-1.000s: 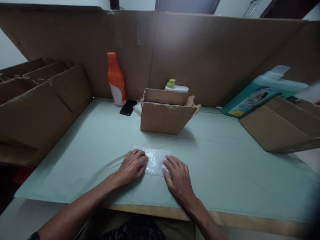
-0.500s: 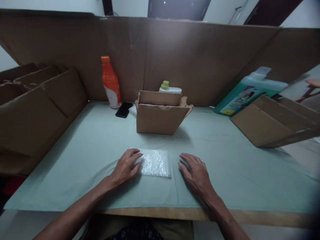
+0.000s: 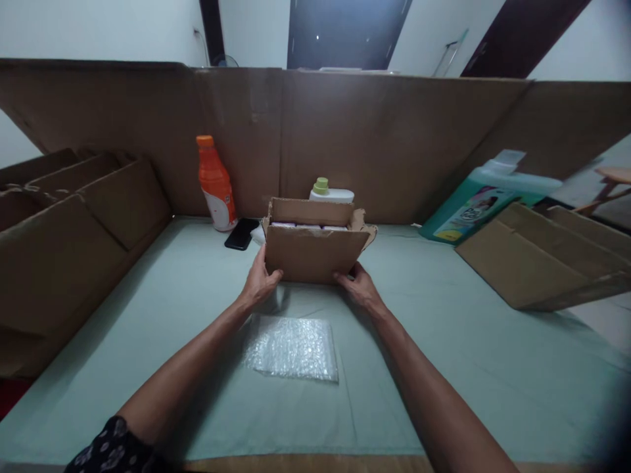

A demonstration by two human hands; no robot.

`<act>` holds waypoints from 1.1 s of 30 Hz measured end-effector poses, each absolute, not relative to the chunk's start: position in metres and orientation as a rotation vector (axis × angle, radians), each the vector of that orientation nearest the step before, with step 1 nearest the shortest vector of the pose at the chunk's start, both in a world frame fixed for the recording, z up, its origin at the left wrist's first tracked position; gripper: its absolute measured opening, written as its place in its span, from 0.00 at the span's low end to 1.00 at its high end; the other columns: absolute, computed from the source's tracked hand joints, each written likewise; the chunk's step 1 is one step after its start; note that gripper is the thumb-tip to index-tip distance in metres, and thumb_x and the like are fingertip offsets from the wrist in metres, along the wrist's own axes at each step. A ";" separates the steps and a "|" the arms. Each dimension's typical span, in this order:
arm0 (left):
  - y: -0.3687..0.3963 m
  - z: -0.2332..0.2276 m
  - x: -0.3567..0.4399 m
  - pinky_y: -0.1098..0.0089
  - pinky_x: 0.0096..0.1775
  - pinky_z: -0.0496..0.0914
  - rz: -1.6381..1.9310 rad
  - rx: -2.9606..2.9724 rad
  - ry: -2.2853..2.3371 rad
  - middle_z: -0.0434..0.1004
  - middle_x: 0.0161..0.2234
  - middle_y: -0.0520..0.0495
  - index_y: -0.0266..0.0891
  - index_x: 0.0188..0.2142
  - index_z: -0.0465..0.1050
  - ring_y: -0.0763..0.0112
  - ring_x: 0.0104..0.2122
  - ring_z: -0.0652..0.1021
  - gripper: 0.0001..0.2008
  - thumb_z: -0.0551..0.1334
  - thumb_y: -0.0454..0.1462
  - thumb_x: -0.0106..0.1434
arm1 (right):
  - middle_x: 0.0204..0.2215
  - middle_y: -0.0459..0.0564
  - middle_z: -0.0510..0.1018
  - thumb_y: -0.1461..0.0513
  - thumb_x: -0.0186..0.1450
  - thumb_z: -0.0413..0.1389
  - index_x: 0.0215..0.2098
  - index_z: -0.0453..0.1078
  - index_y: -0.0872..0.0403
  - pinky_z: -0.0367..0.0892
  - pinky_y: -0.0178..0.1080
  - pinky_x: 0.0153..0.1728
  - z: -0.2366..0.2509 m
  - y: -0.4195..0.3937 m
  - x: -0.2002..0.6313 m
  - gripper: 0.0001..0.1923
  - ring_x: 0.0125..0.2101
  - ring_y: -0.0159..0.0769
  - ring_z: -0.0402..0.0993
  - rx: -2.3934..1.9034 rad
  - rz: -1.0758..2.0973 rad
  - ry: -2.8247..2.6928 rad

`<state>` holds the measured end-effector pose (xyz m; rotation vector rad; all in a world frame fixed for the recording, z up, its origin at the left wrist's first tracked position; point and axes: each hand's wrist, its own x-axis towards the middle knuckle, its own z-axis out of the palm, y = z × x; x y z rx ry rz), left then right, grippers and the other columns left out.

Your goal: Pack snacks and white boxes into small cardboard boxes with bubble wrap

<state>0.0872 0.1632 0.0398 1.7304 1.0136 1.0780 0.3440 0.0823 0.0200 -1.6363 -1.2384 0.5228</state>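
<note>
Both of my hands grip a small open cardboard box [image 3: 313, 255] by its lower corners. My left hand [image 3: 259, 279] wraps the left corner, thumb across the front face and fingers hidden along the side. On the right corner, my right hand [image 3: 363, 286] has its thumb on the front and its fingers behind or beneath, mostly out of sight. The tops of several pale items show inside the box; I cannot make out what they are. Nearer to me, a flat sheet of bubble wrap [image 3: 296, 348] lies on the pale green cloth [image 3: 394, 394].
An orange bottle [image 3: 215, 187] and a black phone [image 3: 241, 234] are at the back left. Behind the box stands a white bottle with a green cap [image 3: 321, 186]. Larger cardboard boxes [image 3: 64, 276] line the left. A teal jug [image 3: 486, 197] leans near another carton [image 3: 522, 263] at right.
Both hands have moved forward from beside the bubble wrap to the cardboard box and closed on its lower corners. The bubble wrap is left lying on the cloth. The view has tilted up slightly.
</note>
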 end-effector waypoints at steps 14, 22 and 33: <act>0.093 0.022 -0.019 0.56 0.45 0.73 0.877 1.890 1.333 0.75 0.53 0.34 0.37 0.64 0.61 0.55 0.48 0.77 0.33 0.60 0.43 0.61 | 0.35 0.54 0.83 0.48 0.62 0.57 0.47 0.76 0.55 0.72 0.42 0.34 0.022 -0.027 0.305 0.23 0.32 0.41 0.78 -1.881 0.442 -1.319; 0.074 0.013 0.010 0.54 0.46 0.69 0.495 2.340 1.349 0.76 0.36 0.41 0.40 0.32 0.75 0.54 0.41 0.74 0.06 0.65 0.40 0.57 | 0.22 0.48 0.77 0.50 0.60 0.57 0.24 0.68 0.51 0.62 0.38 0.28 0.016 -0.031 0.253 0.14 0.25 0.38 0.72 -2.010 0.241 -1.582; 0.035 0.011 -0.009 0.61 0.42 0.74 0.661 1.775 1.162 0.79 0.43 0.42 0.37 0.70 0.51 0.63 0.37 0.79 0.39 0.61 0.44 0.63 | 0.34 0.50 0.80 0.52 0.61 0.58 0.68 0.58 0.55 0.72 0.43 0.38 0.012 -0.064 0.263 0.39 0.32 0.39 0.77 -1.775 0.749 -1.366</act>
